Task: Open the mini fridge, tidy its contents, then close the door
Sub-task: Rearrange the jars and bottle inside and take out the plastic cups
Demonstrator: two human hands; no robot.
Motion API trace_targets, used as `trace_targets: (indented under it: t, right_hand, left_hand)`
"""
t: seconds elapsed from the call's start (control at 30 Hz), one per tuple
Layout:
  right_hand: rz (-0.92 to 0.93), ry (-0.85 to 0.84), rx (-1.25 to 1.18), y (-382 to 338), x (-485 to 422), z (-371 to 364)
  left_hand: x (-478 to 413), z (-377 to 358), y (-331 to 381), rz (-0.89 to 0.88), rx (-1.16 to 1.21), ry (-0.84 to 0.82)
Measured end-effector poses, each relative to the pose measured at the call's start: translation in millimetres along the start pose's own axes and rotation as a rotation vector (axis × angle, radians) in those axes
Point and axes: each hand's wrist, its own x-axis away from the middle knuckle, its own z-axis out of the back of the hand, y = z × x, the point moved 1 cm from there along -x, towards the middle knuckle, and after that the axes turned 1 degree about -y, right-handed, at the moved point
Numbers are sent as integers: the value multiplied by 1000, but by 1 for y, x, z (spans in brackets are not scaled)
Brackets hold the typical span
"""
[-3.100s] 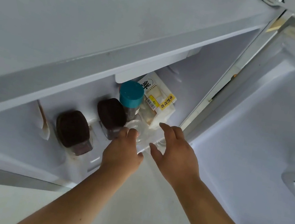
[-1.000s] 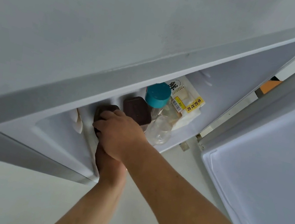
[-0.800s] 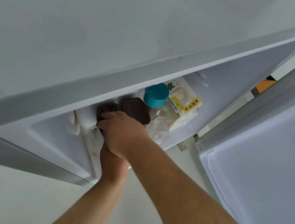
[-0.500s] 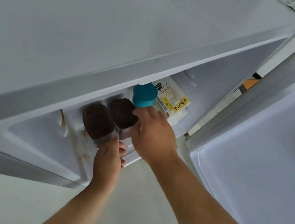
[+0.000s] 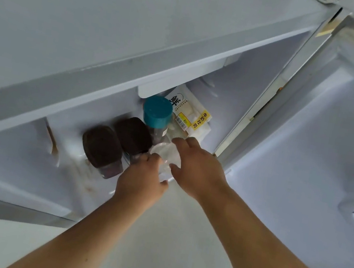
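Observation:
The mini fridge [image 5: 136, 65] stands open, seen from above. On its floor, two brown-lidded jars [image 5: 101, 145] [image 5: 134, 134] stand side by side. A teal-capped bottle [image 5: 157, 111] stands to their right, with a white bread pack [image 5: 194, 118] behind it. A clear cup [image 5: 165, 155] stands at the front edge. My left hand [image 5: 141, 180] curls against the cup's near side. My right hand [image 5: 198, 168] wraps its right side with thumb and fingers. The cup's lower part is hidden by my hands.
The open door [image 5: 325, 148] swings out to the right, its white inner liner facing me. The fridge's flat top fills the upper left. Brown stains [image 5: 53, 145] mark the left part of the fridge floor. Pale floor lies below my arms.
Both hands have left the brown-lidded jars and moved right to the clear cup. The jars now stand close together beside the teal-capped bottle.

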Motion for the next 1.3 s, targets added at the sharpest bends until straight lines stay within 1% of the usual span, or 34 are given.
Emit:
trace_targets:
  t: [0.1, 0.17, 0.23, 0.4, 0.5, 0.8, 0.9, 1.1, 1.2, 1.3]
  right_hand:
    - [-55, 60, -12, 14, 26, 9]
    - [-96, 73, -27, 22, 39, 14]
    - [-128, 77, -42, 29, 48, 17]
    - [-163, 55, -49, 40, 61, 12]
    - [-172, 46, -47, 44, 63, 11]
    - [-178, 14, -71, 53, 65, 9]
    - [-177, 12, -75, 53, 67, 9]
    - [-196, -31, -69, 54, 70, 8]
    - [-208, -50, -60, 56, 73, 9]
    - [-214, -65, -53, 56, 76, 11]
  left_hand:
    - [-5, -2, 6, -27, -107, -3]
    - [-10, -3, 12, -71, -170, 2]
    - [-19, -3, 20, -95, -218, -34]
    - [-53, -7, 37, 5, -300, -223]
    - [-68, -13, 39, 21, -301, -262]
    - [-89, -36, 36, -4, -411, -268]
    - [-90, -38, 35, -36, -455, -278]
    - [-78, -36, 34, -23, -416, -269]
    - [-69, -32, 37, -58, -431, -244]
    - [-57, -28, 41, -128, -512, -179]
